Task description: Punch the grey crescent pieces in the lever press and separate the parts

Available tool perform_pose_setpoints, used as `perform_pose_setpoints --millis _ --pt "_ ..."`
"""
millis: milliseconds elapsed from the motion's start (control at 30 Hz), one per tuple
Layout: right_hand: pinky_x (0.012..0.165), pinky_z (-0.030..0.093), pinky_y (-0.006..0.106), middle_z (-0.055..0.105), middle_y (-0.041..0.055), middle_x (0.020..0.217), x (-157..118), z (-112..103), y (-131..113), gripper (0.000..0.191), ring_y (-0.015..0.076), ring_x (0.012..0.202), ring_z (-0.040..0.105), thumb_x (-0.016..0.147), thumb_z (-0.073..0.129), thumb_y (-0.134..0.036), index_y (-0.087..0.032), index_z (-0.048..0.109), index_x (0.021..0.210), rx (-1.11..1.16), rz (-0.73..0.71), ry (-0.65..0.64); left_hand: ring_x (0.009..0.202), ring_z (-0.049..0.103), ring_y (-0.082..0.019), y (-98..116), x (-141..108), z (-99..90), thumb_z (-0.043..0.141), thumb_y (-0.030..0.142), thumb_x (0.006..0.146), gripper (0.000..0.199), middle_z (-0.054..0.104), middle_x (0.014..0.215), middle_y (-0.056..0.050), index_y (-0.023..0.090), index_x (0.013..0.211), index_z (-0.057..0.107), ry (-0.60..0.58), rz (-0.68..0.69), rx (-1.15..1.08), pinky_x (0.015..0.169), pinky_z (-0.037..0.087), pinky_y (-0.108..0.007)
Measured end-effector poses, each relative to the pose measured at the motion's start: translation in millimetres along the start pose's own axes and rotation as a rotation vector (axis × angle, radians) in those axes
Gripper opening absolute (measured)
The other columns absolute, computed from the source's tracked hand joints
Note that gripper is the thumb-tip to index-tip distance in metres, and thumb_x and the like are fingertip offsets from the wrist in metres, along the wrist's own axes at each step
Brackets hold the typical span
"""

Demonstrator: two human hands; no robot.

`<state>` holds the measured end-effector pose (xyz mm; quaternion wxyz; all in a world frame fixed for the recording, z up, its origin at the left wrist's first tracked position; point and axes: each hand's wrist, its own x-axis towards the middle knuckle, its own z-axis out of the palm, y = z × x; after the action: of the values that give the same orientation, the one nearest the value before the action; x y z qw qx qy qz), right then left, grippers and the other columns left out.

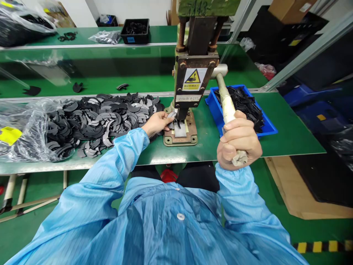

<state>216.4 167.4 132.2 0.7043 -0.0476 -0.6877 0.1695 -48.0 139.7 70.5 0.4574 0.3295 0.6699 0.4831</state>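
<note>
My right hand point(239, 141) is wrapped round the tape-covered lever point(226, 103) of a hand press point(196, 59). The lever slopes from the press's right side down toward me. At the press base point(180, 139), my left hand point(158, 123) pinches a curved dark plastic piece point(172, 119) between thumb and fingers, beside the ram point(182, 113). A small dark piece lies under the ram on a pale metal plate point(180, 130); whether it joins the pinched piece I cannot tell. Left of my hand spreads a large pile of curved black plastic pieces point(110, 117).
A blue bin point(268, 131) of black parts stands right of the press. A clear plastic bag point(35, 129) lies at the pile's left end. Behind, a raised green shelf point(162, 35) carries a black bin point(135, 38). A slanted metal post point(309, 46) rises at right.
</note>
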Motion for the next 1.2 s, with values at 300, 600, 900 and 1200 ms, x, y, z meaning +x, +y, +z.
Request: perform_pose_setpoints --millis 300,600,900,1200 --pt "0.113 0.059 0.061 0.057 -0.0061 0.065 -1.4 -3.6 1.7 0.041 0.0154 0.088 0.07 0.098 0.068 -0.046 -0.024 0.05 0.069 -0.023 -0.004 -0.023 0.048 0.063 -0.006 -4.9 4.4 -0.8 0.086 0.029 0.095 0.032 0.064 0.07 0.003 0.017 0.081 0.058 -0.021 -0.029 0.012 0.05 0.057 -0.016" --pt "0.113 0.058 0.057 0.054 -0.0058 0.064 -4.2 -2.1 3.1 0.043 0.0153 0.087 0.07 0.097 0.069 -0.048 -0.024 0.048 0.068 -0.029 0.004 0.006 0.053 0.072 -0.012 10.5 4.5 -0.5 0.084 0.031 0.097 0.028 0.068 0.065 0.002 0.018 0.09 0.06 -0.095 -0.201 0.061 0.054 0.059 -0.017" --pt "0.11 0.059 0.06 0.057 -0.0058 0.063 -1.4 -3.2 5.0 0.04 0.0168 0.084 0.07 0.096 0.07 -0.047 -0.025 0.051 0.069 -0.012 -0.022 -0.013 0.055 0.072 -0.012 12.2 2.6 -4.9 0.085 0.028 0.095 0.027 0.07 0.072 0.0 0.018 0.089 0.06 -0.153 -0.162 0.009 0.059 0.064 -0.021" --pt "0.109 0.06 0.057 0.055 -0.0059 0.061 -2.2 0.6 5.6 0.044 0.0157 0.083 0.069 0.094 0.071 -0.048 -0.024 0.048 0.066 -0.012 -0.026 0.034 0.061 0.078 -0.017 10.5 4.3 -9.6 0.089 0.031 0.091 0.031 0.069 0.068 -0.001 0.018 0.09 0.061 -0.168 -0.189 -0.013 0.057 0.063 -0.021"
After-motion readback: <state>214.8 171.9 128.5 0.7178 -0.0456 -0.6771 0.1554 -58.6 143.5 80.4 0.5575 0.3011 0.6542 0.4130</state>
